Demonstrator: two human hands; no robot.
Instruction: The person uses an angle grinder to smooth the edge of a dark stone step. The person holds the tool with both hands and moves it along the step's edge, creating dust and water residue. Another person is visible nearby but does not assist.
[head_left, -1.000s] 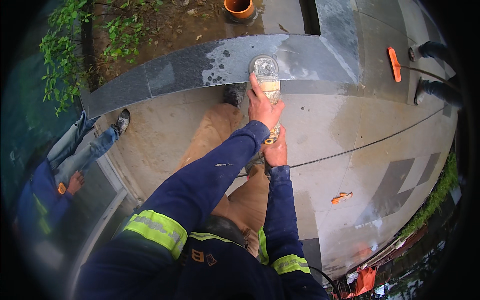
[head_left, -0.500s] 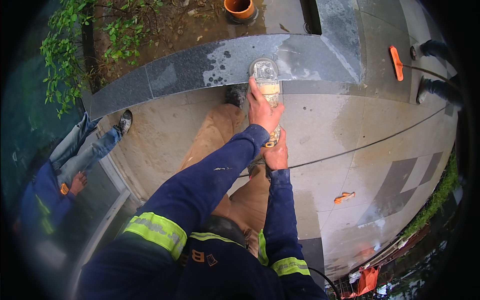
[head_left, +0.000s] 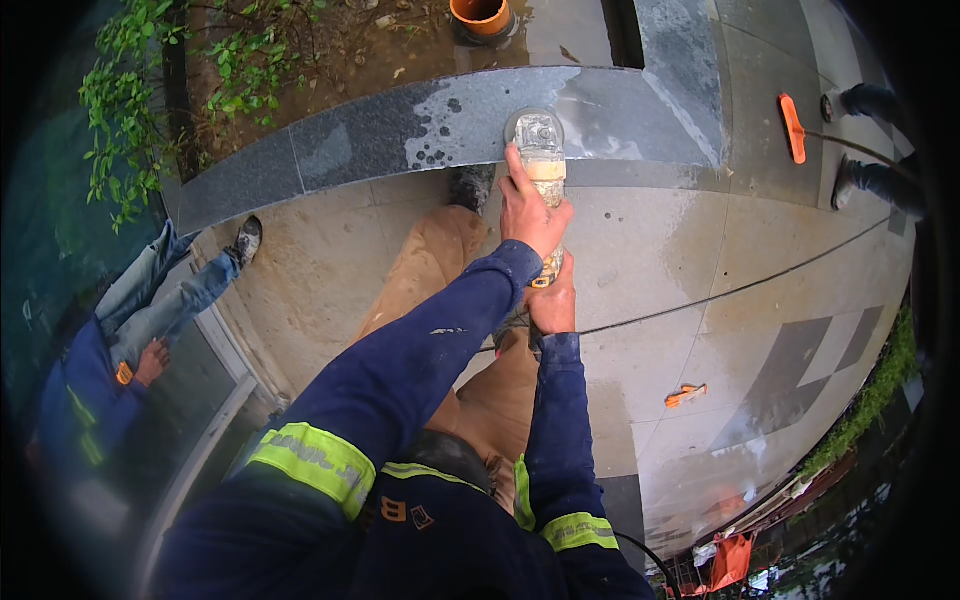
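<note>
An angle grinder (head_left: 545, 170), coated in pale dust, rests its round disc on the dark grey stone coping (head_left: 380, 135). Around the front of its body is wrapped my left hand (head_left: 535, 215), one finger stretched along the casing toward the head. Behind it, my right hand (head_left: 553, 298) grips the rear end of the same tool. The face of the disc against the stone is hidden by the grinder. Wet patches and dark spots mark the slab to the left of the disc.
A black cable (head_left: 720, 293) crosses the tiled floor. Orange gloves (head_left: 687, 395) lie at right. An orange-headed broom (head_left: 793, 128) is near another person's legs (head_left: 875, 180). Beyond the coping, an orange pipe (head_left: 482, 14) stands in muddy water beside a shrub (head_left: 245, 75). Another person (head_left: 120, 340) appears at left.
The grinder, with both my hands on it, has shifted slightly right and a little farther onto the coping. My grip looks the same.
</note>
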